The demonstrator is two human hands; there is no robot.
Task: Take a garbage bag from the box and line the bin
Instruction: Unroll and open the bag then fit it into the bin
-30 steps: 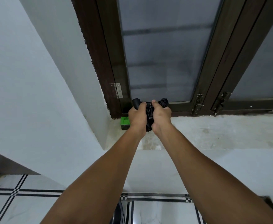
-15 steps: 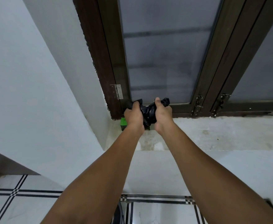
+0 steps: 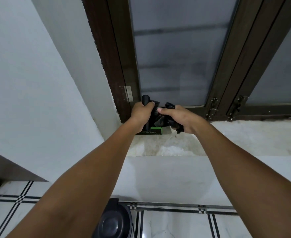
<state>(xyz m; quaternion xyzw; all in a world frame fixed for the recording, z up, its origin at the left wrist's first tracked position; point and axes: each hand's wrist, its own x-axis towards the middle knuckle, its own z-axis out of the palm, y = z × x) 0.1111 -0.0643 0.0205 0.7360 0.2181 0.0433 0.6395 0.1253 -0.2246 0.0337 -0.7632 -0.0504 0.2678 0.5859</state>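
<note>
Hands left [image 3: 141, 112] and right [image 3: 181, 118] grip crumpled black bag [image 3: 160, 118], seemingly above box [image 3: 154, 131].

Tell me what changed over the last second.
The right hand pulled rightward from the left hand, stretching the black garbage bag between them and uncovering more of the green box. Both hands kept their grip; the box stayed on the sill.
</note>
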